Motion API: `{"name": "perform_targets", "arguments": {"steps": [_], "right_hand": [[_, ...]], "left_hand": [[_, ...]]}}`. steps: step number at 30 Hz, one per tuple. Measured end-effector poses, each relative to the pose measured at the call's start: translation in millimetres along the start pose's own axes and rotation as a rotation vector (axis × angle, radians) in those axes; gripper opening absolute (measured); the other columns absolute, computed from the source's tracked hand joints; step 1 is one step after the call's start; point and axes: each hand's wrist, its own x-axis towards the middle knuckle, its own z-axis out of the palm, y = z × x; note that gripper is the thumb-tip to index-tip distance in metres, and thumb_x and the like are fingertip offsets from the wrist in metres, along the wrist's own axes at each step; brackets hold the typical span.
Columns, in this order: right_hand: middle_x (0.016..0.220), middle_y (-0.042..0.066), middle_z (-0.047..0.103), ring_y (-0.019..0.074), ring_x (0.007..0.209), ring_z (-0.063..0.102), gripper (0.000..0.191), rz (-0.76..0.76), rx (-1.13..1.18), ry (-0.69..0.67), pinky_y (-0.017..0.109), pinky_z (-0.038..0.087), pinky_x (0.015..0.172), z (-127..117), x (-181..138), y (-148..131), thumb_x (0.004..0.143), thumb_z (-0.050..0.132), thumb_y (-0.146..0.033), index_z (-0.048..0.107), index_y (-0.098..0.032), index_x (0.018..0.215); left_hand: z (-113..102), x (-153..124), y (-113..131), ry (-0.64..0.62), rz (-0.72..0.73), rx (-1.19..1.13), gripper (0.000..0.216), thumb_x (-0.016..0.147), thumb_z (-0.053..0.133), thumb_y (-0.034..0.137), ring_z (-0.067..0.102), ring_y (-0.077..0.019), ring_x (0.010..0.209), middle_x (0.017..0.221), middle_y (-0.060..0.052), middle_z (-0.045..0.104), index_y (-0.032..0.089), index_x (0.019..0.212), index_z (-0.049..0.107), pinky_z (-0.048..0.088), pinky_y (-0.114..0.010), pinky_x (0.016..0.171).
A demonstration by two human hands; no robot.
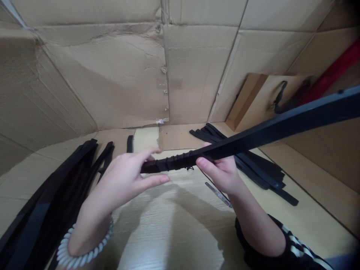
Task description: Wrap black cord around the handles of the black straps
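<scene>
A long, slightly curved black sword-shaped piece [247, 140] slants up across the view to the right edge. Thin black cord [180, 160] is wound round its narrow end, with a small loop hanging below. My right hand [222, 170] grips the piece just right of the winding, thumb in front. At the narrow end, my left hand [126, 178] has its thumb and index finger spread apart, above and below the piece. That end reaches into the hollow of the hand, and the other left fingers are mostly hidden.
A pile of long black pieces [56, 187] lies at the left, and black strips [258, 170] lie at the right. A thin metal strip [218, 194] rests on the pale tabletop [157, 225]. Cardboard walls [197, 75] surround it; a paper bag [261, 93] stands back right.
</scene>
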Motion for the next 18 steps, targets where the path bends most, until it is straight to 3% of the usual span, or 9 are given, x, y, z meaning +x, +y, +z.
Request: {"name": "perform_targets", "arguments": {"steps": [2, 4, 9, 15, 18], "right_hand": [[0.063, -0.004, 0.059, 0.0080, 0.057, 0.052, 0.008, -0.035, -0.017, -0.019, 0.020, 0.043, 0.054, -0.1, -0.1, -1.4, 0.081, 0.071, -0.021, 0.069, -0.022, 0.073], [0.066, -0.003, 0.064, 0.0095, 0.060, 0.057, 0.007, -0.061, -0.015, -0.020, 0.021, 0.047, 0.055, 0.3, -0.1, 0.0, 0.081, 0.071, -0.022, 0.071, -0.022, 0.074], [0.070, -0.001, 0.069, 0.0118, 0.065, 0.064, 0.012, -0.090, 0.017, 0.061, 0.024, 0.052, 0.060, -4.2, -0.4, 12.8, 0.086, 0.068, -0.033, 0.073, -0.025, 0.079], [0.079, 0.002, 0.073, 0.0161, 0.074, 0.067, 0.027, -0.077, 0.052, 0.149, 0.032, 0.054, 0.068, -5.6, -3.1, 21.9, 0.089, 0.060, -0.047, 0.076, -0.026, 0.084], [0.072, 0.001, 0.068, 0.0135, 0.066, 0.062, 0.028, -0.052, 0.048, 0.213, 0.029, 0.052, 0.065, -2.5, -1.4, 19.0, 0.089, 0.061, -0.047, 0.074, -0.024, 0.080]], "left_hand": [[-4.3, 0.8, -2.7, -0.300, -0.031, -0.194, 0.042, 0.090, 0.053, 0.059, 0.059, -0.0137, 0.057, 0.070, 0.001, 0.067, 0.020, 0.100, 0.067, 0.040, -0.026, 0.053], [-4.0, 2.0, -3.7, -0.438, -0.016, -0.350, 0.038, 0.093, 0.051, 0.053, 0.054, -0.0110, 0.054, 0.061, 0.004, 0.059, 0.018, 0.092, 0.067, 0.037, -0.023, 0.051], [9.2, 5.6, 0.4, -0.367, 0.003, -0.460, 0.036, 0.092, 0.055, 0.050, 0.037, -0.0082, 0.051, 0.058, 0.006, 0.043, 0.016, 0.091, 0.066, 0.028, -0.023, 0.048], [21.8, 10.6, 1.9, -0.429, 0.049, -0.632, 0.038, 0.091, 0.055, 0.051, 0.037, -0.0083, 0.048, 0.058, 0.007, 0.044, 0.016, 0.102, 0.063, 0.025, -0.023, 0.043], [26.9, 11.4, 2.4, -0.348, 0.066, -0.581, 0.037, 0.092, 0.053, 0.052, 0.040, -0.0094, 0.049, 0.060, 0.006, 0.047, 0.016, 0.099, 0.062, 0.028, -0.024, 0.045]]}}
